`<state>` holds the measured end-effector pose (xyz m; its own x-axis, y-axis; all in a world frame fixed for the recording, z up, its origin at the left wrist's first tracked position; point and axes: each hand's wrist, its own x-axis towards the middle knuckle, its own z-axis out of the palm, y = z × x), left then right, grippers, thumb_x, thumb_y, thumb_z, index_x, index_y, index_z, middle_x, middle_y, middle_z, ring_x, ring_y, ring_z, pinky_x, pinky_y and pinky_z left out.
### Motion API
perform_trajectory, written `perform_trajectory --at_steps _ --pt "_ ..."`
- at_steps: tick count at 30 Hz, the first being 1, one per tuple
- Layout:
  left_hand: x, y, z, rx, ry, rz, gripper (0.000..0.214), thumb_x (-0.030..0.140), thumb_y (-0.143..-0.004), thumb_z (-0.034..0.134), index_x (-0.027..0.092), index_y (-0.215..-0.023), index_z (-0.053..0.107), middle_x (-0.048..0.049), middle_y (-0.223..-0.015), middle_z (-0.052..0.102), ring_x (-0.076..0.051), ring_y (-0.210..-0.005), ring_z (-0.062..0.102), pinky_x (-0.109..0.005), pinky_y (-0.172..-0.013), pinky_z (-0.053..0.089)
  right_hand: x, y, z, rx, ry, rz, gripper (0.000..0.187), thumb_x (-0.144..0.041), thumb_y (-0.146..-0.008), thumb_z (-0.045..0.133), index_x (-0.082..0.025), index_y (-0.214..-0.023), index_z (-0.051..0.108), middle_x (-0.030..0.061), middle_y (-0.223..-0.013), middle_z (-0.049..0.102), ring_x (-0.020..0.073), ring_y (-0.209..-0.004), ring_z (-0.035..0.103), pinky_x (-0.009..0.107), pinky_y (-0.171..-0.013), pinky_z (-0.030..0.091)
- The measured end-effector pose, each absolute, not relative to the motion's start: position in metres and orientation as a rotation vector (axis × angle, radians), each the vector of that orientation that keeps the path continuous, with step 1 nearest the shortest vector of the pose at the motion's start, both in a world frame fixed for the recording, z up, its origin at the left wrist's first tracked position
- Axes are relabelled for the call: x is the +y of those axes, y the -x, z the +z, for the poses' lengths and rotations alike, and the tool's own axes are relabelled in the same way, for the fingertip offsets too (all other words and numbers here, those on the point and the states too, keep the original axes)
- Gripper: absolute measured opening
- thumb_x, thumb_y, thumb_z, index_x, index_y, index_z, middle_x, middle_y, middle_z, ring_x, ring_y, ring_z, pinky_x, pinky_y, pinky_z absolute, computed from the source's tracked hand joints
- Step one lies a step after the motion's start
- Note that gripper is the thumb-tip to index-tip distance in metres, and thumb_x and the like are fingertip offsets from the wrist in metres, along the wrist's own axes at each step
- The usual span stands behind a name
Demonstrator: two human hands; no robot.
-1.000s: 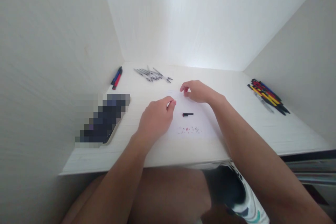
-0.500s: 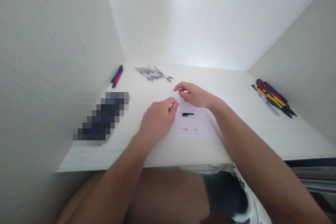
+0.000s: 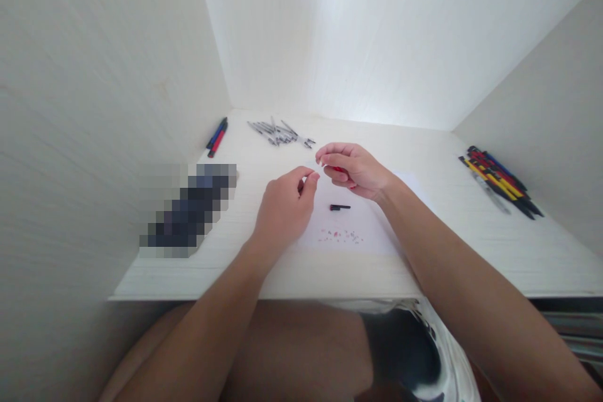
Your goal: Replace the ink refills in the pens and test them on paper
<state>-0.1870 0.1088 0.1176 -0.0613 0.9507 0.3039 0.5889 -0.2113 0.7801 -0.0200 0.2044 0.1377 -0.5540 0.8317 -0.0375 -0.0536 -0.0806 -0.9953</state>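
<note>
My left hand (image 3: 282, 210) hovers over the white desk (image 3: 424, 245) with thumb and forefinger pinched together; what they hold is too small to make out. My right hand (image 3: 351, 169) is curled just to its right, fingers closed around a small red pen part (image 3: 338, 169). The two hands nearly touch at the fingertips. Below them lies a white sheet of paper (image 3: 358, 226) with a short black pen piece (image 3: 340, 207) and several tiny reddish and grey bits (image 3: 340, 236) on it.
A pile of thin grey pen refills (image 3: 280, 133) lies at the back. A blue and a red pen (image 3: 217, 137) rest by the left wall. Several red, yellow, blue and black pens (image 3: 499, 181) lie at the right. A blurred dark object (image 3: 188, 210) sits at the left.
My right hand has turned and curled closed over the red part. The thin white piece seen at my left fingertips half a second ago no longer shows. The view shifted slightly.
</note>
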Motion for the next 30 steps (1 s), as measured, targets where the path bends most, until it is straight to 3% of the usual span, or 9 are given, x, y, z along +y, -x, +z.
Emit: perform_trajectory --at_steps 8,18,30 --pt "0.108 0.187 0.120 1.648 -1.768 1.188 0.033 0.040 -0.104 0.049 0.021 -0.101 0.076 -0.0046 -0.094 0.077 -0.021 -0.087 0.068 -0.032 -0.078 0.046 0.204 0.021 0.137 -1.596 0.840 1.590 0.017 -0.028 -0.077 0.082 -0.017 -0.085 0.072 -0.0085 -0.048 0.044 0.0058 -0.044 0.030 0.020 -0.041 0.016" --pt "0.107 0.187 0.122 1.681 -1.803 1.171 0.035 0.040 -0.106 0.045 0.021 -0.104 0.075 -0.0050 -0.095 0.077 -0.022 -0.089 0.069 -0.033 -0.077 0.045 0.200 0.014 0.141 -1.810 0.890 1.215 0.015 -0.033 -0.081 0.084 -0.020 -0.086 0.078 -0.0036 -0.059 0.054 0.0084 -0.053 0.043 0.023 -0.046 0.027" --pt "0.103 0.186 0.125 1.736 -1.869 1.073 0.038 0.040 -0.107 0.042 0.023 -0.107 0.075 -0.0032 -0.086 0.076 -0.022 -0.082 0.068 -0.033 -0.070 0.040 0.196 0.006 0.151 -1.970 0.912 1.152 0.015 -0.034 -0.084 0.082 -0.019 -0.085 0.081 -0.0001 -0.063 0.060 0.0093 -0.055 0.047 0.025 -0.047 0.033"
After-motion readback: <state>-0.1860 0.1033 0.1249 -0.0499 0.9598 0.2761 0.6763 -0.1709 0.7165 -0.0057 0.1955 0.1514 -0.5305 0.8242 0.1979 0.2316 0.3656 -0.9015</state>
